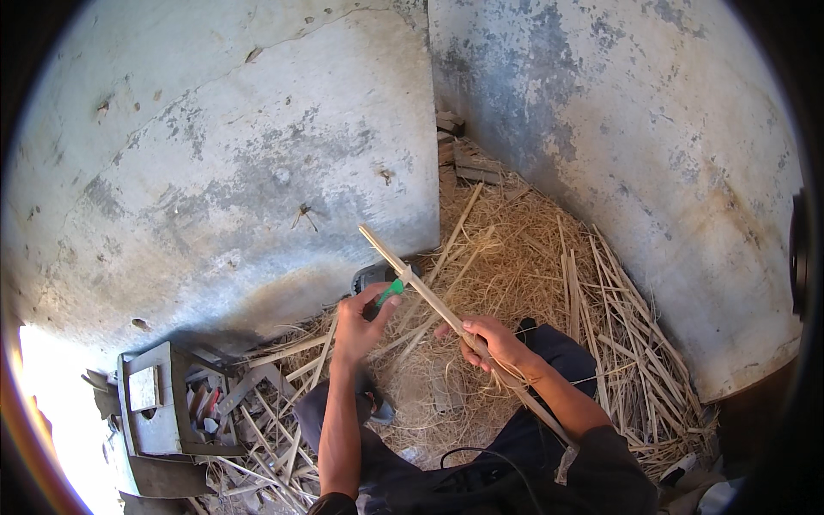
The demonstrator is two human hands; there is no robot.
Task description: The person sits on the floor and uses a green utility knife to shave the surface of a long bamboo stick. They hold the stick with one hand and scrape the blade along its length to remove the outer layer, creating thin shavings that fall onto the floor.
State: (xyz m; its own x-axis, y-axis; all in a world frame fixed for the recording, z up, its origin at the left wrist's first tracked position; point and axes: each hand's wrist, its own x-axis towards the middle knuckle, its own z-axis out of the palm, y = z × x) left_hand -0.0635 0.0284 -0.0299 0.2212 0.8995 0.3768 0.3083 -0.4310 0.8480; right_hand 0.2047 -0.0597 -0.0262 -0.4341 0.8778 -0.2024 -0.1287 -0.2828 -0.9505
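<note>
My left hand (365, 319) is closed around a small green-handled tool (390, 293). The tool's far end meets a long, pale bamboo strip (431, 298); its exact shape there is too small to make out. The bamboo's upper end looks split into thin lengths. Lower down, my right hand (491, 342) is wrapped round the same bamboo, which runs slantwise from upper left, over my right thigh, to beneath my right arm.
Pale shavings (506, 249) cover the floor between my legs and the corner. Many loose strips (644, 369) lie along the right wall. A worn box (163, 395) with scraps stands at left. A dark round object (375, 275) sits behind my left hand, near the wall (283, 163).
</note>
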